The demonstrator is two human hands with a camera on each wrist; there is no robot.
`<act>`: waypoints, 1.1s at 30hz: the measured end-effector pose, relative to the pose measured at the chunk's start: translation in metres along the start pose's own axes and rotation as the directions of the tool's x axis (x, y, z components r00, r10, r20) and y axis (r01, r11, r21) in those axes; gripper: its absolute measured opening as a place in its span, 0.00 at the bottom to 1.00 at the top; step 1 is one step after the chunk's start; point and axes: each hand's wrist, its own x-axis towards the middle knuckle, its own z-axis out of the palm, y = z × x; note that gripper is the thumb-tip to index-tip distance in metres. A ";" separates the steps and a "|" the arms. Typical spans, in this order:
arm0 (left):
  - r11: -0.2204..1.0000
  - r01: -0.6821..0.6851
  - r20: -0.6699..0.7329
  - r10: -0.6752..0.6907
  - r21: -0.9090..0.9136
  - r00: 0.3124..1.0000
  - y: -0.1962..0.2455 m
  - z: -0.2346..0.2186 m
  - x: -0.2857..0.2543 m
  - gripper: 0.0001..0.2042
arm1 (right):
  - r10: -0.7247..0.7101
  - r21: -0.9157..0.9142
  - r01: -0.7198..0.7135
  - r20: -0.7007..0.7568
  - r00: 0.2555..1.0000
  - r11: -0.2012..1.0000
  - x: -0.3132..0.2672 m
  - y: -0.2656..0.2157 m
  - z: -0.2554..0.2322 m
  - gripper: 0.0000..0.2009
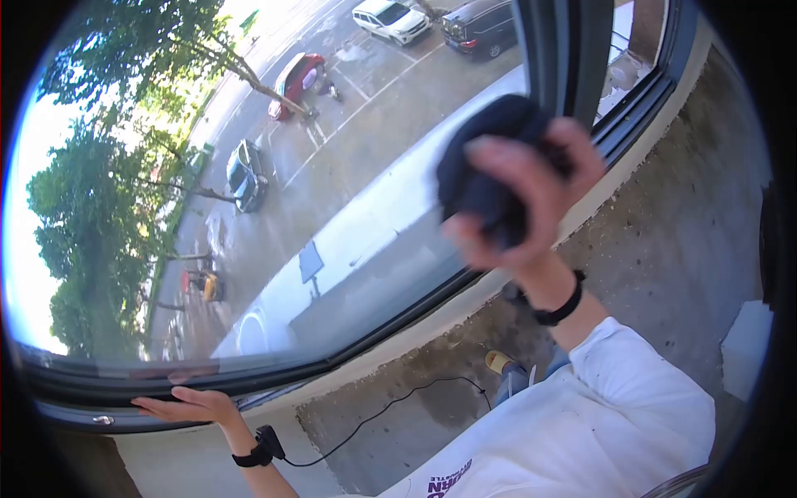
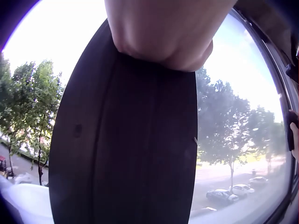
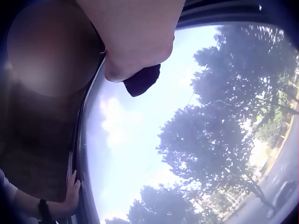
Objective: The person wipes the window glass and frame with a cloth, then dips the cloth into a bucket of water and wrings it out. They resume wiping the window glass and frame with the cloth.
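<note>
My right hand point(image 1: 540, 187) grips a bunched dark cloth point(image 1: 465, 162) in front of the window glass point(image 1: 390, 249), both blurred in the head view. From the right wrist, the lower end of the cloth point(image 3: 142, 83) pokes out below the hand point(image 3: 135, 44), against glass with trees behind. My left hand point(image 1: 195, 407) is at the window's dark frame point(image 1: 332, 363), fingers extended along it. Seen from the left wrist, that hand point(image 2: 163, 35) lies over the broad dark upright of the frame point(image 2: 135, 140), its fingers hidden behind the wrist.
A black cable point(image 1: 390, 407) runs from the left wristband point(image 1: 257, 448) across the body. At right is a stained concrete floor point(image 1: 647, 224) with a pale box-like object point(image 1: 747, 349). Outside lie a white ledge point(image 1: 349, 220), trees and parked cars, a white one point(image 1: 390, 18) among them.
</note>
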 end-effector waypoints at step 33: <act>0.848 0.078 0.103 -0.028 -0.524 0.994 -0.040 -0.030 -0.040 0.29 | -0.323 0.156 0.294 0.212 0.922 0.943 -0.082 -0.144 0.056 0.11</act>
